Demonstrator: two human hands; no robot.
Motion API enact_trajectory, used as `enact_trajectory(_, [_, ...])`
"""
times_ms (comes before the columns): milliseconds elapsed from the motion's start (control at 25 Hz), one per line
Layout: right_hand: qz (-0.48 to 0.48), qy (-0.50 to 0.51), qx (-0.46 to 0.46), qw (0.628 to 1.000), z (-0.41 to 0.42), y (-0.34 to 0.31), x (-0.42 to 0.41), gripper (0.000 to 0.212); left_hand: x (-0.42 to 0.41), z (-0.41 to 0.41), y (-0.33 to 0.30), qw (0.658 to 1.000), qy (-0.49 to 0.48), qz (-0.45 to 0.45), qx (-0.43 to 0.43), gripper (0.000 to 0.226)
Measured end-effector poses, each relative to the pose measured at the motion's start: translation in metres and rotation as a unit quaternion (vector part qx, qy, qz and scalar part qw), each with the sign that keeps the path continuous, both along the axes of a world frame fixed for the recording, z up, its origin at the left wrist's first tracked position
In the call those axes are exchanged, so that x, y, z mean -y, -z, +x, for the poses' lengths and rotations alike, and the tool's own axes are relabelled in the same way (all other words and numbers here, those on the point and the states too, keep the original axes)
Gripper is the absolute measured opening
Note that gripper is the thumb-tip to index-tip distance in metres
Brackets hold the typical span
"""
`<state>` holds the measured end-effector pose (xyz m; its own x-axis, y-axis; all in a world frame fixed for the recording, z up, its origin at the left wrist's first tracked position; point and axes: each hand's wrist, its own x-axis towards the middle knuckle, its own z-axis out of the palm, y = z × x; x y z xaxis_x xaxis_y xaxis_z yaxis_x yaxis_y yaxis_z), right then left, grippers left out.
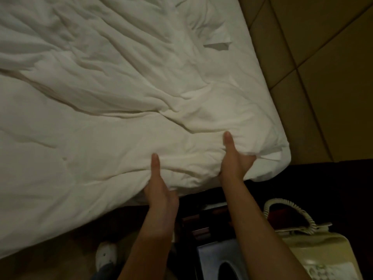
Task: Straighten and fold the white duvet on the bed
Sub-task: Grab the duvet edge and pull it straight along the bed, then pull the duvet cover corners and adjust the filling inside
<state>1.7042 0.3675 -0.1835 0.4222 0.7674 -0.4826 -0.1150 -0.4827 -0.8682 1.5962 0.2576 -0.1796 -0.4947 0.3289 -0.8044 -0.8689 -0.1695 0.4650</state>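
Head view: duvet (pixel 113 93) fills upper left and centre of frame, spread over the bed, badly creased w/ long ridges running diagonally, so straightening looks barely begun and no fold is made yet. Its near edge runs from lower left up to a rounded corner at right-centre, and both hands sit on that edge.

Left hand (pixel 159 190), lower centre, grips the edge: thumb lies flat on top, other fingers tucked under the fabric, out of sight. Right hand (pixel 235 160), just right of it and nearer the corner, holds the same way, thumb on top, fingers wrapped under a bunched roll of cloth. Thumb-over, fingers-under grip probably gives purchase to lift or tug the edge taut w/o the filling slipping. Two hands set apart along one edge likely spread the pull so creases draw out evenly toward the corner.

Headboard (pixel 323 67), padded panels, takes upper right; duvet corner stops just beside it. Below the corner, dark nightstand area w/ a phone (pixel 314 251) and its coiled cord at lower right, near the right forearm. Shoe (pixel 106 256) on floor at bottom, left of the left forearm.
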Motion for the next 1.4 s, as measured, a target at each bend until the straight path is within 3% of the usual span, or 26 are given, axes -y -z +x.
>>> enact_trajectory(120, [0.061,-0.071,0.019,0.995,0.004,-0.022,-0.028,0.075,-0.022,0.0,-0.009,1.0,0.017,0.016,-0.003,0.063])
enact_trajectory(240, [0.161,-0.051,0.108,0.98,0.034,-0.057,-0.04,0.072,-0.057,0.017,-0.03,1.0,0.023,0.001,-0.017,0.032])
enact_trajectory(360, [0.172,-0.002,0.167,0.971,0.088,-0.055,-0.035,0.076,-0.079,0.055,-0.027,0.995,0.092,-0.04,-0.016,0.049])
enact_trajectory(520, [-0.023,-0.045,0.189,0.981,0.124,0.008,-0.008,0.087,-0.066,0.086,0.009,0.981,0.175,-0.086,0.004,0.075])
enact_trajectory(640, [-0.076,-0.069,0.167,0.98,0.111,0.033,0.018,0.09,-0.044,0.082,0.018,0.977,0.17,-0.122,-0.038,0.05])
enact_trajectory(760, [-0.077,-0.044,0.156,0.984,0.094,0.024,0.033,0.11,-0.023,0.085,-0.003,0.974,0.197,-0.092,-0.059,0.061])
enact_trajectory(800, [-0.066,-0.044,0.176,0.981,0.092,0.02,0.033,0.121,-0.015,0.089,-0.015,0.967,0.229,-0.088,-0.064,0.064])
enact_trajectory(920, [0.006,-0.048,0.264,0.963,0.095,-0.001,0.023,0.135,0.003,0.087,-0.052,0.949,0.289,-0.107,-0.065,0.04])
enact_trajectory(960, [0.036,-0.061,0.266,0.961,0.09,-0.012,0.017,0.135,0.001,0.077,-0.065,0.948,0.285,-0.118,-0.084,0.044])
enact_trajectory(1080, [0.093,-0.123,0.201,0.967,0.051,-0.047,-0.015,0.133,-0.035,0.023,-0.076,0.937,0.256,-0.143,-0.191,0.108])
enact_trajectory(1120, [0.109,-0.141,0.172,0.969,0.033,-0.054,-0.027,0.133,-0.058,0.002,-0.077,0.927,0.25,-0.154,-0.232,0.114])
enact_trajectory(1240, [0.14,-0.187,0.114,0.966,-0.022,-0.061,-0.061,0.128,-0.125,-0.059,-0.085,0.895,0.254,-0.154,-0.334,0.1])
enact_trajectory(1400, [0.148,-0.239,0.107,0.954,-0.098,-0.066,-0.118,0.127,-0.192,-0.165,-0.096,0.821,0.28,-0.125,-0.482,0.091])
